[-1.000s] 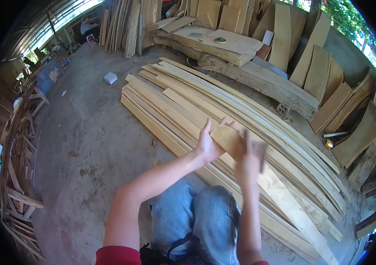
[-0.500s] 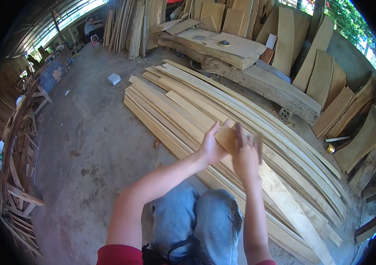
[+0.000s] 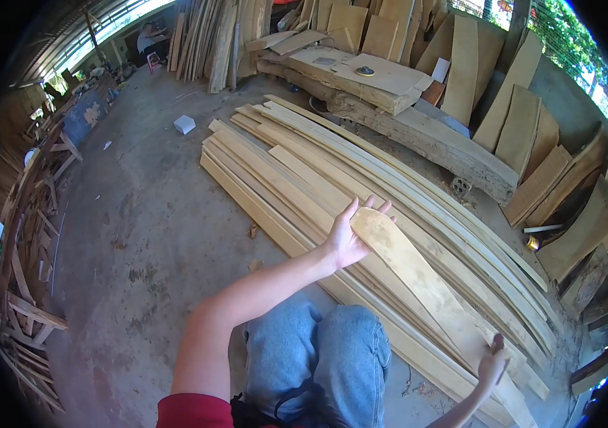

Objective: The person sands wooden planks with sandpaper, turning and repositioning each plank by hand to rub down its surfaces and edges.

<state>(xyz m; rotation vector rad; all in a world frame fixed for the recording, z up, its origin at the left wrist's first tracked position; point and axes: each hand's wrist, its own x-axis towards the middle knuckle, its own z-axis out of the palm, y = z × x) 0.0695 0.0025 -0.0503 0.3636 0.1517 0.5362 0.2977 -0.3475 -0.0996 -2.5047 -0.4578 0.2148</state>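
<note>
A long pale plank (image 3: 407, 260) with a rounded near end runs away to the lower right, above the stacked boards. My left hand (image 3: 347, 239) holds its rounded end, thumb along one side and fingers reaching out past the other. Farther down the plank, my right hand (image 3: 492, 365) lies at its surface with fingers curled. Whatever may be under those fingers is too small and hidden to name. Beneath is a pile of long wooden boards (image 3: 275, 178) on the floor.
A thick timber slab (image 3: 418, 139) lies behind the pile, with a small dark disc (image 3: 365, 71) on a board there. Wide boards (image 3: 461, 71) lean along the wall. Scrap wood (image 3: 29, 307) lines the left; a white block (image 3: 184, 124) sits on the floor. A person (image 3: 150, 41) sits far back.
My right hand has moved from the plank's rounded end down its length toward the lower right. My left hand has stayed at the end, which is now uncovered.
</note>
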